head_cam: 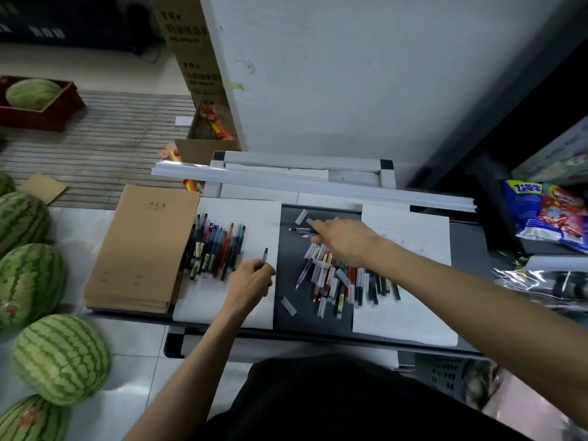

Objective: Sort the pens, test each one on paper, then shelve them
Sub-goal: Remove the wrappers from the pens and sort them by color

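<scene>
A sorted row of pens lies on the left paper sheet. A loose pile of pens straddles the dark desk and the right paper sheet. A red crate holds one watermelon, and an open cardboard box holds orange packets. Stacked brown notebooks border the row, and floor watermelons sit further left. The left hand grips a dark pen just right of the row. The right hand, over the pile, pinches a grey pen.

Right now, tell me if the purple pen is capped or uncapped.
Uncapped: the purple pen shows a bare pointed tip; clear caps lie loose nearby.
</scene>
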`<state>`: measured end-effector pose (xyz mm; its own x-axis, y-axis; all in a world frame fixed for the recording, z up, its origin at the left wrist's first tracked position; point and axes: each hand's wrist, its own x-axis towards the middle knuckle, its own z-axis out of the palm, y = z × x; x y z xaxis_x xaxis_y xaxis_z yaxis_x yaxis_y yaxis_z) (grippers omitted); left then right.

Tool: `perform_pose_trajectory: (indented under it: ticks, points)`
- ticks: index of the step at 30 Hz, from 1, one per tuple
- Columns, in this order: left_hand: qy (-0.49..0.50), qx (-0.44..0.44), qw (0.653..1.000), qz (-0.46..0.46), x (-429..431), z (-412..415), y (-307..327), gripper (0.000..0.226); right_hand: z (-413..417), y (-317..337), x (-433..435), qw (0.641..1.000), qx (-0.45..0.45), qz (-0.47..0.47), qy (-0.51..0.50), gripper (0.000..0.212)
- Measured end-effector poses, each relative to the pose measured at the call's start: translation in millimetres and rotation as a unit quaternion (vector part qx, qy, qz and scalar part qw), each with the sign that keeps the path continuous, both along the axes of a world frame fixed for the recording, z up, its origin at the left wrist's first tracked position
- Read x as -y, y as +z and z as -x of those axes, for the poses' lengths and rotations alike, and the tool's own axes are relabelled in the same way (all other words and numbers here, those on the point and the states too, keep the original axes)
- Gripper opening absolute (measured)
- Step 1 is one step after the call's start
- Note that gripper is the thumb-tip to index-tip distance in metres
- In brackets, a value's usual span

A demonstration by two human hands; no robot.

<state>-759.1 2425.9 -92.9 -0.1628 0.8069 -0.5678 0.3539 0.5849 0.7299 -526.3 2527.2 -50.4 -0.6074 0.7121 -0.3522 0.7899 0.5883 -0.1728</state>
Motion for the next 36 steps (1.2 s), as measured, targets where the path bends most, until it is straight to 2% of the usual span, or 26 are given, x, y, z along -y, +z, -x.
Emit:
perform_pose_trajectory:
  ticks: [2,4,6,9,11,16,20,22,24,26,29,31,33,36]
  points:
    - [-0.029,-0.044,0.999,-0.013,-4,-7,2,0.024,-9,4,4,0.998,-0.040,0.019,-0.055,0.010]
    - [-0.072,-0.102,0.992,-0.021,-7,-15,5,0.021,-17,8,10,0.991,-0.079,0.038,-0.103,0.012]
    - [-0.098,-0.123,0.987,-0.033,-10,-22,3,0.020,-25,10,18,0.980,-0.114,0.066,-0.149,0.010]
    - [-0.139,-0.145,0.979,-0.038,-12,-34,-3,0.018,-37,10,30,0.945,-0.185,0.117,-0.244,0.019]
    - [-0.153,-0.171,0.972,-0.042,-11,-42,-5,0.026,-43,9,38,0.920,-0.221,0.140,-0.292,0.023]
    - [-0.171,-0.221,0.958,-0.058,-8,-58,-15,0.037,-55,4,59,0.888,-0.269,0.182,-0.327,0.018]
    - [-0.176,-0.235,0.952,-0.082,-6,-60,-18,0.030,-56,0,75,0.869,-0.299,0.184,-0.348,0.031]
    - [-0.173,-0.233,0.953,-0.092,-5,-60,-16,0.030,-55,-4,81,0.845,-0.326,0.191,-0.378,0.031]
    - [-0.150,-0.218,0.959,-0.100,-5,-57,-13,0.029,-55,-10,85,0.816,-0.351,0.203,-0.413,0.027]
    - [-0.095,-0.166,0.975,-0.112,-2,-54,-6,0.022,-55,-15,88,0.799,-0.361,0.211,-0.432,0.026]
    - [0.006,-0.070,0.987,-0.143,2,-49,11,0.013,-53,-20,90,0.811,-0.334,0.206,-0.434,0.026]
    - [0.061,-0.019,0.986,-0.153,3,-47,19,0.010,-52,-24,91,0.804,-0.326,0.220,-0.446,0.027]
    - [0.111,0.028,0.980,-0.160,1,-44,23,0.009,-51,-24,91,0.767,-0.356,0.250,-0.471,0.034]
    - [0.181,0.120,0.964,-0.150,-7,-39,24,0.019,-49,-16,91,0.704,-0.402,0.302,-0.501,0.039]
